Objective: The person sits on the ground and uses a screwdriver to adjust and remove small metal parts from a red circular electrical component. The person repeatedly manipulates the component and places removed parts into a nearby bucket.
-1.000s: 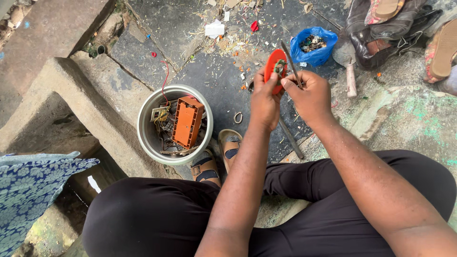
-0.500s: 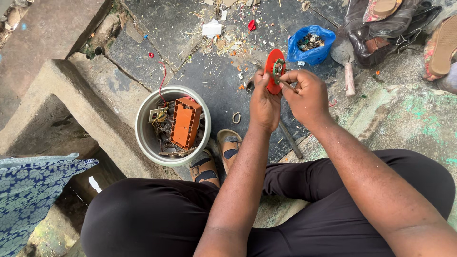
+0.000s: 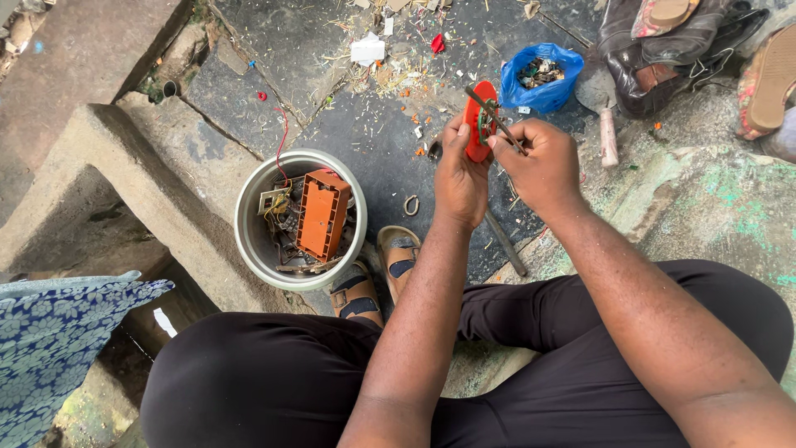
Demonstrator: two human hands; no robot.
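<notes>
My left hand (image 3: 458,170) grips a small red round part (image 3: 478,124) upright in front of me. My right hand (image 3: 539,162) holds a thin dark tool (image 3: 496,116) whose tip rests against the red part. Both hands are raised over dark, littered concrete ground. Lower left of the hands stands a round metal bowl (image 3: 249,249) with an orange plastic casing (image 3: 322,214), wires and small metal parts in it.
A blue plastic bag (image 3: 547,76) with small scrap pieces lies beyond my hands. A hammer (image 3: 605,124), a dark bag (image 3: 663,58) and sandals lie at the right. A metal rod (image 3: 506,245) lies under my arms. A concrete ledge (image 3: 124,182) runs along the left.
Both hands with the red part have stayed nearly in place. The thin tool has turned against the red part, and the view has shifted slightly.
</notes>
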